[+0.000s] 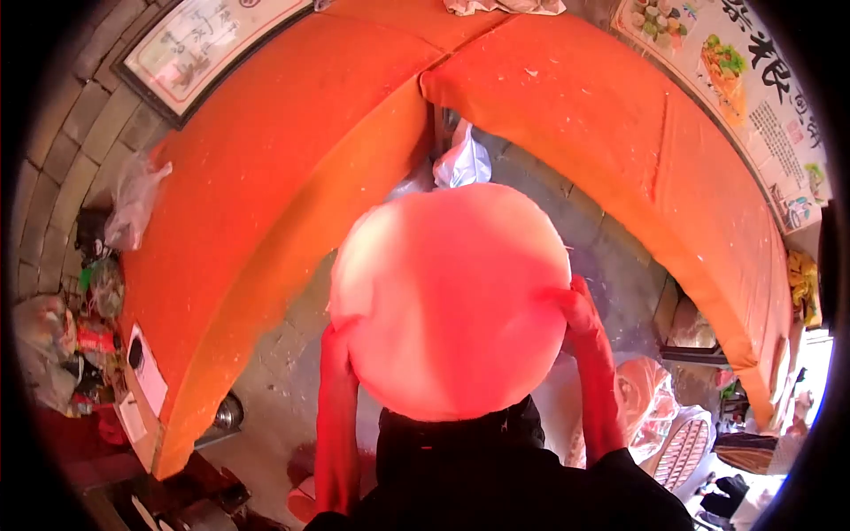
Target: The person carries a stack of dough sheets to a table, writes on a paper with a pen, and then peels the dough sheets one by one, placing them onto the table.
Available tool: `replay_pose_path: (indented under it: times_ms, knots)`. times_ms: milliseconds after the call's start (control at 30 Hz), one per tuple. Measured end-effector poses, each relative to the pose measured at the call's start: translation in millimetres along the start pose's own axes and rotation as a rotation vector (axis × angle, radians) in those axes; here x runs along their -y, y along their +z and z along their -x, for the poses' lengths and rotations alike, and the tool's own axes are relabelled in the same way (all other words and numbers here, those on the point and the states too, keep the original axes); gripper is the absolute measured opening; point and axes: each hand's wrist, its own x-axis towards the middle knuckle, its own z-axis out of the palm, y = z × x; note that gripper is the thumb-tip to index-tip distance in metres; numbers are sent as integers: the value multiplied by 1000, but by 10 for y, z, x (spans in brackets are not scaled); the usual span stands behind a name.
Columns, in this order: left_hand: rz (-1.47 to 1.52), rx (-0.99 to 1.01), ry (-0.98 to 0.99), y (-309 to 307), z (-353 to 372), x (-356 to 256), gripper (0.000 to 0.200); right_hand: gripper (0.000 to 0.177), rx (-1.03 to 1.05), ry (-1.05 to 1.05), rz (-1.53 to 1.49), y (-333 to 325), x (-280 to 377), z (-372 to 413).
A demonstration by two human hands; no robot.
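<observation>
A large, pale round sheet (452,301), lit pink and white, is held up in front of the body at the middle of the head view. Its surface looks smooth, and what it is made of is hard to tell. At its left edge my left hand (343,332) grips the rim, with most fingers hidden behind the sheet. On the opposite edge my right hand (575,301) pinches the rim, thumb on the near face. The sheet hides part of the floor and the lap behind it.
Orange-covered surfaces (584,97) curve around the front and both sides. A silvery plastic bag (462,161) lies beyond the sheet. Plastic-wrapped things (645,394) and a woven basket (686,447) are at the lower right. Bags and clutter (49,345) line the left side.
</observation>
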Motion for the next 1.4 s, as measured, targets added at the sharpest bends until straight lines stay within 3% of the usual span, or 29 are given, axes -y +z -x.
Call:
replay_pose_path:
  times_ms: [233, 333, 433, 533, 600, 733, 767, 833, 867, 900, 933, 1000, 1033, 1067, 1100, 1133, 1200, 1333, 1400]
  knots:
    - [-42, 63, -20, 652, -1797, -722, 28, 29, 51, -113, 30, 41, 741, -1801]
    - [-64, 61, -13, 1032, -2756, -935, 26, 26, 77, -214, 82, -77, 1018, -2928]
    - [-78, 76, -7, 1553, -3854, -1234, 24, 26, 95, -118, 76, -33, 1635, -3798]
    - [-77, 83, -9, 1983, -4831, -1483, 22, 29, 95, -165, 278, -225, 2058, -4810]
    - [-82, 95, -13, 2258, -5423, -1659, 21, 28, 92, -151, 200, -90, 2509, -5279]
    - [-146, 100, -45, 2470, -6156, -1846, 19, 36, 303, -45, 85, -212, 3001, -6232]
    - [-249, 101, 12, 2415, -6124, -1827, 19, 38, 68, -178, 329, -277, 3035, -6309]
    - [-854, 4, 553, 2098, -5872, -1587, 18, 41, -372, -454, 796, -241, 2935, -6291]
    - [-837, 67, 526, 1794, -5753, -1411, 19, 43, -571, -609, 1013, -118, 2826, -6276]
    - [-819, 128, 497, 1491, -5622, -1232, 20, 39, -405, -747, 819, 54, 2619, -6130]
    - [-439, 283, 222, 1048, -5493, -1018, 22, 34, -328, -767, 759, 306, 2349, -6008]
    - [-505, 29, 161, 751, -4639, -587, 26, 33, -144, -776, 941, 1026, 1737, -5497]
    - [-489, -204, 190, 604, -4217, -324, 25, 32, -115, -582, 846, 1296, 1270, -5288]
    - [-466, -419, 224, 342, -3880, -99, 24, 29, 89, -628, 986, 1517, 937, -5097]
    - [-700, -470, 175, -17, -3527, 26, 26, 26, 342, -606, 957, 1826, 603, -4876]
    - [-925, -507, 105, -335, -3164, 120, 30, 25, 476, -280, 941, 1969, 258, -4655]
    - [-87, -735, -86, -774, -2404, 244, 30, 25, 695, -212, 879, 2473, -177, -4142]
    - [132, -1042, -16, -1780, -1132, 506, 31, 28, 960, -190, 966, 3222, -824, -3523]
    - [241, -1111, 110, -2189, -609, 712, 32, 26, 1070, -340, 1042, 3612, -1067, -3358]
